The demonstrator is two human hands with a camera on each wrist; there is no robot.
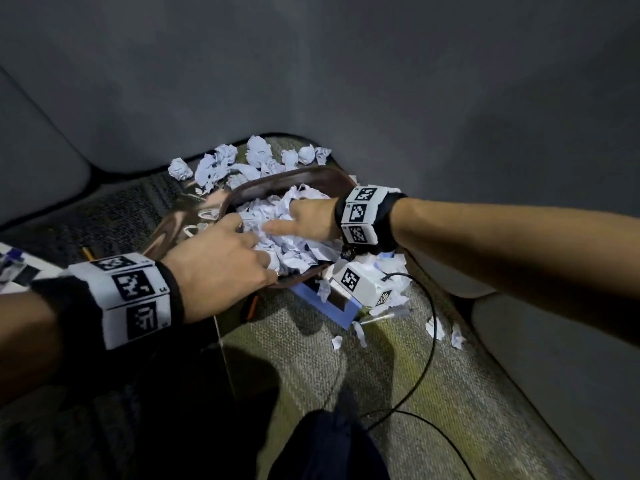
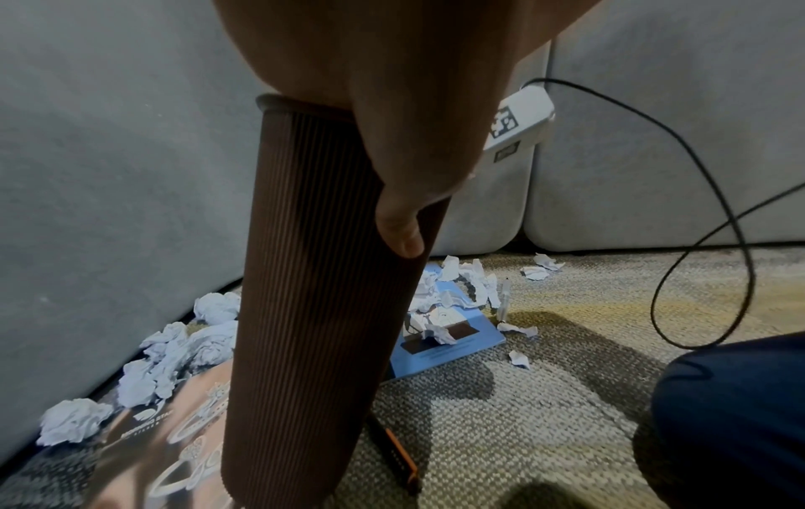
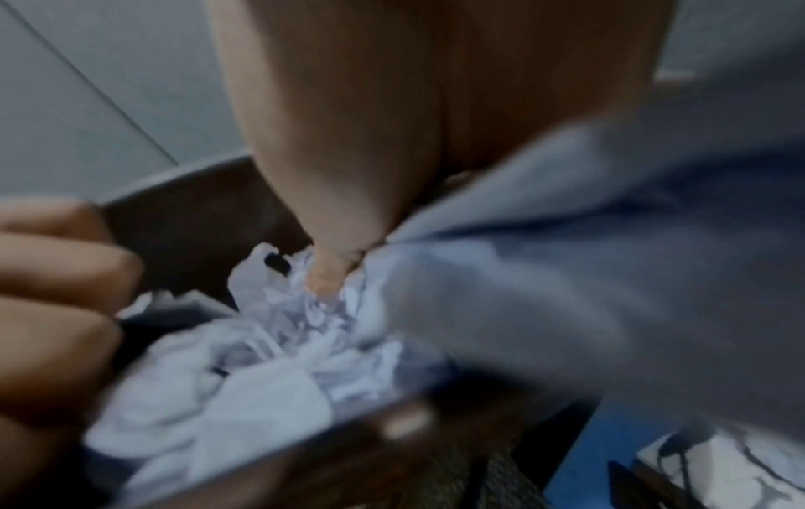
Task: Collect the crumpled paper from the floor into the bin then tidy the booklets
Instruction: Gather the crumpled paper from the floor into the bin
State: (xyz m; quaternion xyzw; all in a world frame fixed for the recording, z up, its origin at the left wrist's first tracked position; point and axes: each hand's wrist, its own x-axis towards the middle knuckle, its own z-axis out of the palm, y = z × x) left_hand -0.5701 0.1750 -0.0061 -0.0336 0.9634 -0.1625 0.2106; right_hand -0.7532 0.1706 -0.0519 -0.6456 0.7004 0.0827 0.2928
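Note:
A brown ribbed bin (image 1: 298, 176) stands on the carpet, heaped with crumpled white paper (image 1: 287, 251). My left hand (image 1: 242, 254) grips the bin's near rim; in the left wrist view its thumb (image 2: 400, 234) lies on the bin's outer wall (image 2: 305, 310). With straight fingers my right hand (image 1: 294, 223) presses down on the paper in the bin, and a finger (image 3: 331, 248) pokes into the pile. More crumpled balls (image 1: 221, 164) lie behind the bin. A blue booklet (image 1: 337, 311) and a brown jewellery booklet (image 2: 174, 444) lie on the floor beside the bin.
Grey upholstered panels close in the back and both sides. A black cable (image 1: 429, 327) loops over the carpet at the right. Small paper scraps (image 1: 446, 330), an orange pen (image 2: 398, 451) and a pencil (image 1: 86, 252) lie about. My dark blue knee (image 1: 329, 445) is in front.

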